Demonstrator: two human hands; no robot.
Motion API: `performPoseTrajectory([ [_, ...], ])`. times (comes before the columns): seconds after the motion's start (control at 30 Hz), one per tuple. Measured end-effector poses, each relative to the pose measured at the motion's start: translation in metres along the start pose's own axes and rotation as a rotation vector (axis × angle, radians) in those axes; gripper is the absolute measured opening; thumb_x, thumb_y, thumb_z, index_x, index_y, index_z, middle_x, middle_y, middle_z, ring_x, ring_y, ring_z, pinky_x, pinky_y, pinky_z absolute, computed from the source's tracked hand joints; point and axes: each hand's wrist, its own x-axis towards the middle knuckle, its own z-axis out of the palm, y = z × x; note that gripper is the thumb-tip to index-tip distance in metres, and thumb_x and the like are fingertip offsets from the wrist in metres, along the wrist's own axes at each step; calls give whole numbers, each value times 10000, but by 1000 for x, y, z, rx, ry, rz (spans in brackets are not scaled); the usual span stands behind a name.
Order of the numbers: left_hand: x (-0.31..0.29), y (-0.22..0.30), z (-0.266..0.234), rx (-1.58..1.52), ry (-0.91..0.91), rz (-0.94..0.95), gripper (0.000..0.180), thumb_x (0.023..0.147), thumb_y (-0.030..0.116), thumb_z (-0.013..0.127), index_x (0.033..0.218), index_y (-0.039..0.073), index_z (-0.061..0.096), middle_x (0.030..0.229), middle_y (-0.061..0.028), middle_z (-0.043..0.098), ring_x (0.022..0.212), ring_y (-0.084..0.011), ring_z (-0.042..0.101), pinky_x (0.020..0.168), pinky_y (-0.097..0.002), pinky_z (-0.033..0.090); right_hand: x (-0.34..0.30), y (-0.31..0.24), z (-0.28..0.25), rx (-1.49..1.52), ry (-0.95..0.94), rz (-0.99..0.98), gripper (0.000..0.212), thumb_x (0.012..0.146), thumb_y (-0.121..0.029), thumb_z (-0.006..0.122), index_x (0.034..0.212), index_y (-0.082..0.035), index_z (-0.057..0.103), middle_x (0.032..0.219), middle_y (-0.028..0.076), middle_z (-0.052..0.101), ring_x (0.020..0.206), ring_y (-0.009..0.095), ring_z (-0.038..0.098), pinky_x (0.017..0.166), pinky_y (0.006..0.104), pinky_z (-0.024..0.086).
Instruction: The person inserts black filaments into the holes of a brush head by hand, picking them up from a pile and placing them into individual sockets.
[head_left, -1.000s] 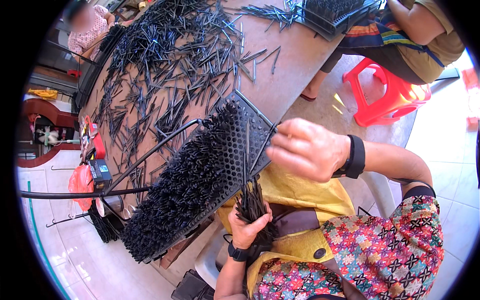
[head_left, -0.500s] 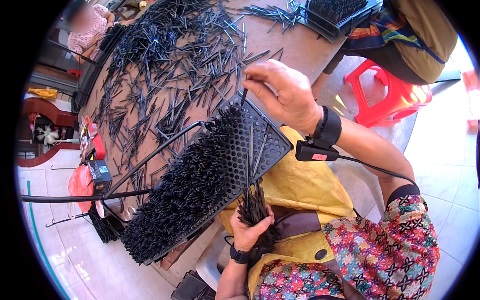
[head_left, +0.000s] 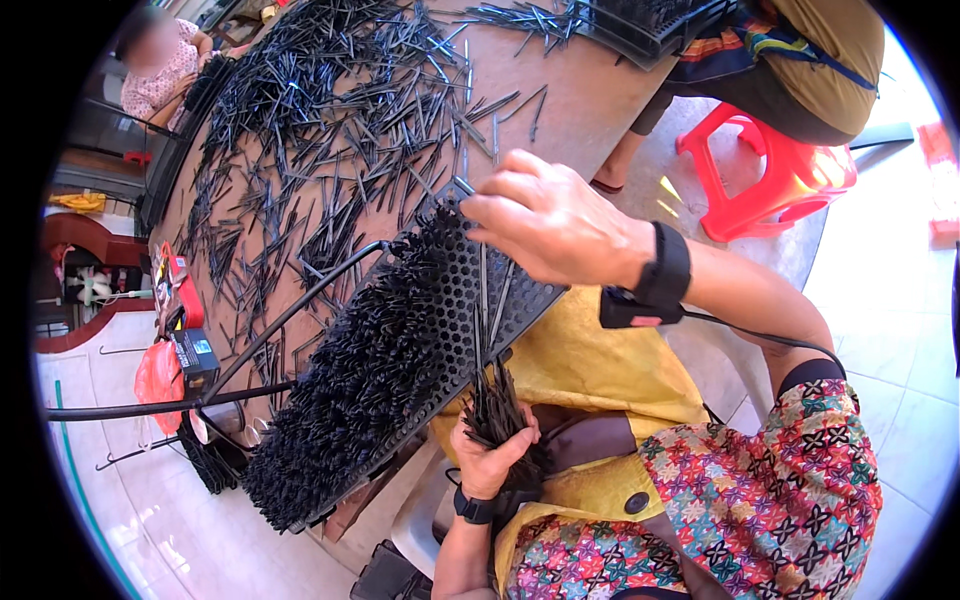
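Observation:
A slanted black perforated board [head_left: 455, 325] lies in front of me. Dense dark bristle-like strips [head_left: 350, 385] fill its left and lower part, while its upper right shows bare holes. My left hand [head_left: 490, 455], below the board's near edge, is closed around a bundle of thin dark strips [head_left: 492, 410]. A few longer strips reach up from that bundle across the holes. Over the board's far end, my right hand [head_left: 545, 215] has its fingers bent together near the edge of the bristles. Its fingertips hide whatever is between them.
Loose dark strips [head_left: 290, 90] are heaped across the brown table [head_left: 590, 110]. A black metal bar [head_left: 290, 320] crosses beside the board. At the upper right, a person sits by a red stool [head_left: 770, 180] and another board [head_left: 640, 30]. Another person [head_left: 160, 75] is at far left.
My right hand has come down and left, nearer the holes; the upright strip in its fingers is out of sight. My left hand keeps its bundle. The view has shifted slightly.

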Motion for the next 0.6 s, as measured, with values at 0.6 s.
performPoseTrajectory([
  [0.6,-1,5,5,30,9,24,241,710,-34,652,921,-21,537,772,-81,602,662,-157,591,614,-279,490,-24,-16,-9,357,-137,917,239,727,-136,716,716,57,576,556,58,558,505,84,518,457,242,412],
])
